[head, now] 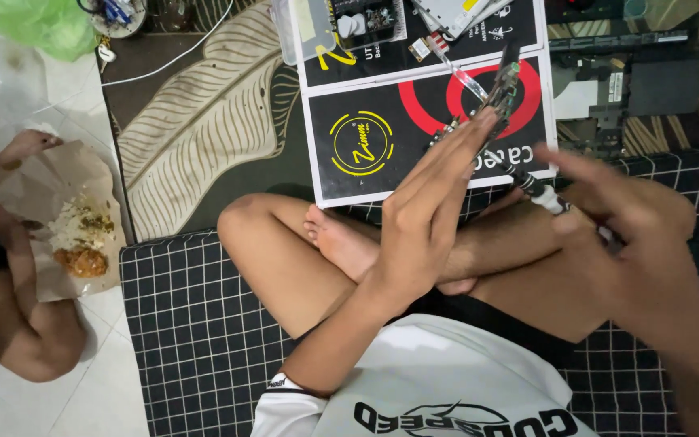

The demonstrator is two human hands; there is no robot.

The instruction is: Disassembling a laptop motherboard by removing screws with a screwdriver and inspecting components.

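A black-and-red mat (366, 142) lies on the floor ahead of the crossed legs. Above it the left hand (426, 218) pinches one small circuit board (502, 91) on edge at its extended fingers (471, 133), long axis pointing away. The blurred right hand (624, 210), just right of it, grips one slim tool (537, 188) whose tip angles up-left toward the board.

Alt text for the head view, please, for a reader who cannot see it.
Seen from above, a cross-legged person's left hand holds a small circuit board upright, while the right hand holds a slim tool to it, over a black printed board. At left, another person sits beside food on paper.
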